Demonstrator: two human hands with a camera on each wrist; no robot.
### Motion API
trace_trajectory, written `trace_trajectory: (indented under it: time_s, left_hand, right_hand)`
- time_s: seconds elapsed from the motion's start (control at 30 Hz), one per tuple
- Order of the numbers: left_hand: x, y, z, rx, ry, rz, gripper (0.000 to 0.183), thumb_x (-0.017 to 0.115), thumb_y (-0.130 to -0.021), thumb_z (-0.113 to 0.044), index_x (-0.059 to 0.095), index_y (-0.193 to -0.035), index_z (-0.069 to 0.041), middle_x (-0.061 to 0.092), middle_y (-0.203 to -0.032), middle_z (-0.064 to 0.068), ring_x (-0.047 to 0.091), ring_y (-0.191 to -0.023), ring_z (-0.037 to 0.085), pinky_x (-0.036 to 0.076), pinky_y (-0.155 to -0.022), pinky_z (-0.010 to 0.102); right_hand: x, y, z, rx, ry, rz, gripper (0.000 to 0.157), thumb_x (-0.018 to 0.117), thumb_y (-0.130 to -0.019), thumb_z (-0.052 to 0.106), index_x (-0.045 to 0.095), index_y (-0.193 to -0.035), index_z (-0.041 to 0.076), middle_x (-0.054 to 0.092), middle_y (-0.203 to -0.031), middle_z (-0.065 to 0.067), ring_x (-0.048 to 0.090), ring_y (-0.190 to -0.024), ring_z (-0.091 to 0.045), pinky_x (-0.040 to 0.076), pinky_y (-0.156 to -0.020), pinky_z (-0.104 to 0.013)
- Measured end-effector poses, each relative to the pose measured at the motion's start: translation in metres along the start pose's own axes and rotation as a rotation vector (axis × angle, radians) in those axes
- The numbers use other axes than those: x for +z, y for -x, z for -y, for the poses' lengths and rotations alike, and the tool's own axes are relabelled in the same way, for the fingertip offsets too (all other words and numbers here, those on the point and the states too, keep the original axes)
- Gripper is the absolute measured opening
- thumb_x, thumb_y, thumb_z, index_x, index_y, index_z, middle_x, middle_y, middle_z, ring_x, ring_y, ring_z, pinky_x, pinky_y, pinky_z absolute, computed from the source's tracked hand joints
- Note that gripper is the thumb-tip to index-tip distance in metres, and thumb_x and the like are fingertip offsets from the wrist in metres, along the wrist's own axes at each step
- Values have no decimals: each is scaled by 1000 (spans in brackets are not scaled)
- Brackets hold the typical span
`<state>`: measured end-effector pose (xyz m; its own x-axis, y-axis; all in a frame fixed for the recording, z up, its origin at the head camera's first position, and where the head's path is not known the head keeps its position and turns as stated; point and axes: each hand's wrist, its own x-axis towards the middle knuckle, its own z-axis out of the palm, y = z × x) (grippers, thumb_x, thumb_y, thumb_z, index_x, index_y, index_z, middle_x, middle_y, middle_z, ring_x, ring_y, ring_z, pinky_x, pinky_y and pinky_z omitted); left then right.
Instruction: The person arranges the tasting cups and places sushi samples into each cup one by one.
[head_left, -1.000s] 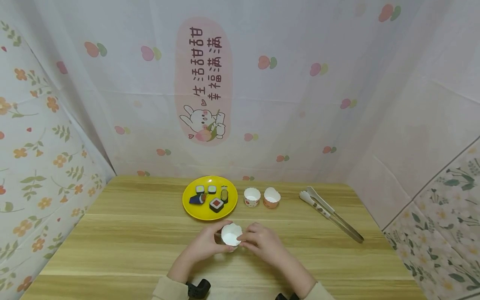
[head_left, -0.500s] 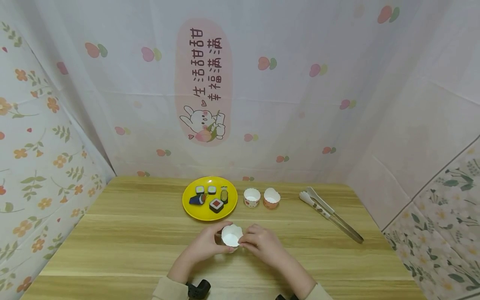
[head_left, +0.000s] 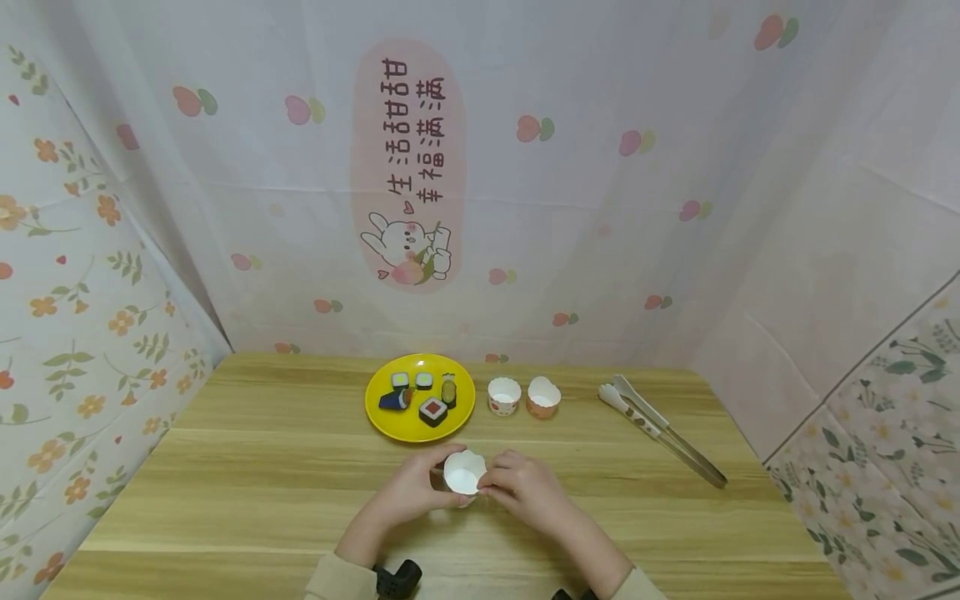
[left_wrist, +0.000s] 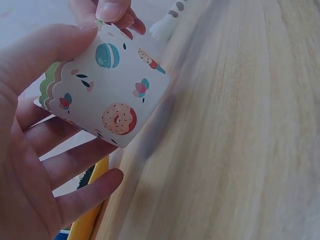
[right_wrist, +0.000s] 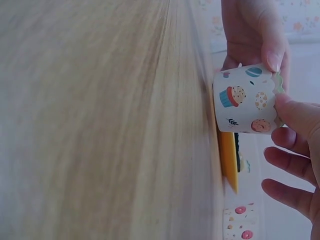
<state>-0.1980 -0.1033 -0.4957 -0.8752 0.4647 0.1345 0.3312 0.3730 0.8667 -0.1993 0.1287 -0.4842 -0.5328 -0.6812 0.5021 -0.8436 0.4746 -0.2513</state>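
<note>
In the head view, a white paper baking cup stands between my hands at the middle front of the table. My left hand grips it from the left, thumb on the near side and fingers behind. My right hand pinches the rim on the right side. Macaron, cupcake and doughnut prints cover the cup's wall in the left wrist view. Several scalloped edges lie one inside another at its mouth, so it looks like a nested stack. The right wrist view shows the right thumb at the scalloped rim.
Behind the hands is a yellow plate with several toy sushi pieces. Right of it stand a white printed baking cup and an orange-based one. Tongs lie on the wooden table's right side.
Both hands stay in nearly the same place around the baking cup. The right fingertips sit slightly farther right on its rim than a second ago.
</note>
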Motion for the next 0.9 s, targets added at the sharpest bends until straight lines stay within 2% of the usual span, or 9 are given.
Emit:
trace_trajectory:
  time_s: [0.8,0.9]
  left_hand:
    - [1,0,2,-19,14,7,75,82,-75,-35,51,-136,-4,59,-124,2,59,-96,20,47,-82,36]
    - [1,0,2,-21,18,9,75,82,-76,-35,51,-136,-4,59,-123,2,59,-95,20,48,-80,34]
  right_hand:
    - [-4,-1,2,19,-5,17,7,75,-82,15,74,-88,19,62,-86,11,55,-81,-4,47,-69,-13]
    - [-4,-1,1,21,-10,17,3,73,-84,18,74,-88,18,62,-86,11,56,-82,-4,47,-70,-13]
